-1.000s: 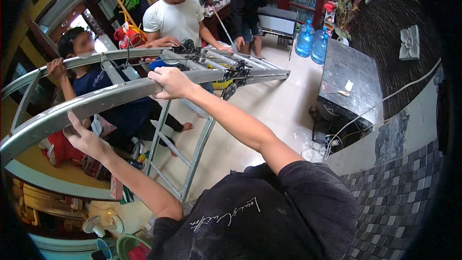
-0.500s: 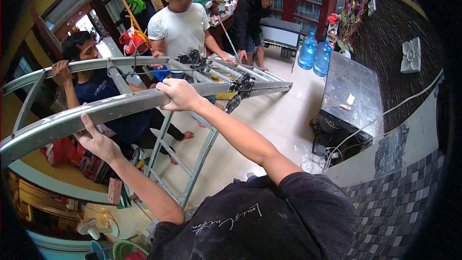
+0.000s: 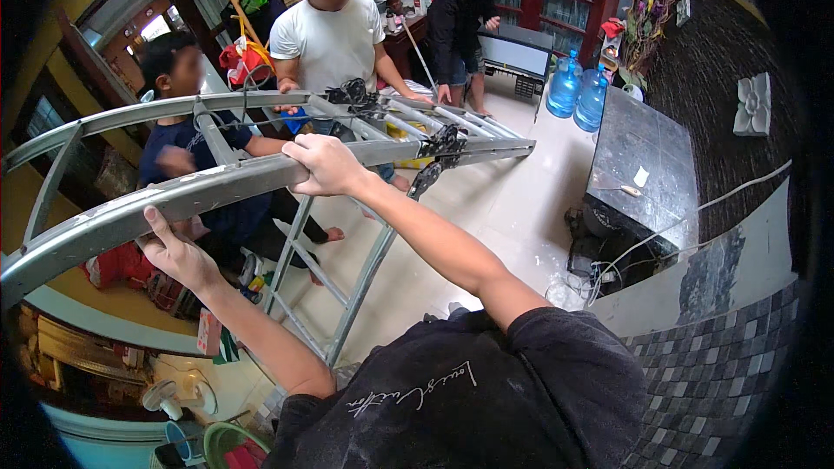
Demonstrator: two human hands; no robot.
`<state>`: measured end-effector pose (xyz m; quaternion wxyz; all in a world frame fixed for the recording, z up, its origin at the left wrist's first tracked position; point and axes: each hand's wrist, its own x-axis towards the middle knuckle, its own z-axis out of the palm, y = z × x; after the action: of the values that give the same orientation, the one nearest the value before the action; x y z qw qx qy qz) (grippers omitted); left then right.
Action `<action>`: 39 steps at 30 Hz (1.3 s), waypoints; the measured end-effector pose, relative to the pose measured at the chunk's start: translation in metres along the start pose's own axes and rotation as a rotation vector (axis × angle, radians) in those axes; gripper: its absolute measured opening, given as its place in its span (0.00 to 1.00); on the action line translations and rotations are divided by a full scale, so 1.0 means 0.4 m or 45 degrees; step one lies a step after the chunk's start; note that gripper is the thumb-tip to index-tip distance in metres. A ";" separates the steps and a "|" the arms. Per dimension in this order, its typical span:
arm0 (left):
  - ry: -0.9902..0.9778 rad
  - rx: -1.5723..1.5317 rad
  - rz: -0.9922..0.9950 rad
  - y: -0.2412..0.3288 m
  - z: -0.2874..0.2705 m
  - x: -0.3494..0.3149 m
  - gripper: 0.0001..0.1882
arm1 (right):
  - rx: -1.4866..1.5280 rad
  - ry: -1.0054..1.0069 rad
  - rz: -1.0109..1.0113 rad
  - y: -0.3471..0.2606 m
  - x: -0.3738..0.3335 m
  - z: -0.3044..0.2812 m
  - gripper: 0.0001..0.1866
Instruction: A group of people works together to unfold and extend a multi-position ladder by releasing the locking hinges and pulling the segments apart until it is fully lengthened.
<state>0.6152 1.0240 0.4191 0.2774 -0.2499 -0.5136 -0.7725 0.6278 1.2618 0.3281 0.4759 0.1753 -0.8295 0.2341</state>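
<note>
A metal folding ladder (image 3: 221, 175) with black hinges (image 3: 443, 144) stretches across from the left edge, one section reaching down to the floor. On its near rail, my right hand (image 3: 326, 165) is closed over the top edge. Further left, my left hand (image 3: 178, 254) grips the same rail from below, thumb up against its side and its other fingers mostly hidden. A person in a white T-shirt (image 3: 326, 43) has hands at the far rail. Beside the ladder is a person in a dark blue shirt (image 3: 195, 143), one hand blurred below the far rail.
Beyond the ladder, a person in a black jacket (image 3: 447, 26) bends near a cluttered table. Two blue water bottles (image 3: 565, 89) stand by a dark stone-topped block (image 3: 647, 152) with a loose cable (image 3: 738, 195). A small fan (image 3: 161, 397) and a green basin (image 3: 228, 439) are at lower left.
The person in dark blue has taken a raised hand off the far rail and lowered it. The person in the black jacket has lifted their head. My hands keep their places on the rail.
</note>
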 end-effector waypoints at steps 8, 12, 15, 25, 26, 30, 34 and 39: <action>0.006 0.058 0.121 0.001 0.008 0.002 0.23 | -0.006 0.026 0.024 -0.003 -0.002 -0.001 0.20; -0.005 0.039 0.139 0.005 0.011 0.001 0.23 | -0.028 0.033 0.009 -0.002 -0.003 -0.004 0.20; -0.020 0.039 0.137 0.006 0.009 0.004 0.23 | -0.024 0.016 0.032 -0.003 -0.004 -0.005 0.20; -0.072 0.029 0.115 0.016 0.016 0.005 0.23 | -0.023 0.024 0.060 -0.006 -0.003 -0.019 0.21; -0.102 0.028 0.120 0.017 0.014 0.005 0.23 | -0.025 0.023 0.064 -0.007 -0.005 -0.018 0.21; -0.094 0.060 0.121 0.018 0.012 0.007 0.23 | -0.052 0.050 0.054 -0.003 -0.001 -0.014 0.21; -0.072 0.014 0.135 0.016 0.023 0.000 0.22 | -0.052 0.046 0.054 0.002 -0.007 -0.018 0.21; -0.062 0.001 0.106 0.023 0.030 0.004 0.22 | -0.061 0.007 0.064 0.000 -0.004 -0.019 0.22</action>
<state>0.6218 1.0318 0.4302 0.2970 -0.2896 -0.5096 -0.7538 0.6338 1.2661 0.3300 0.4762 0.1424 -0.8376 0.2265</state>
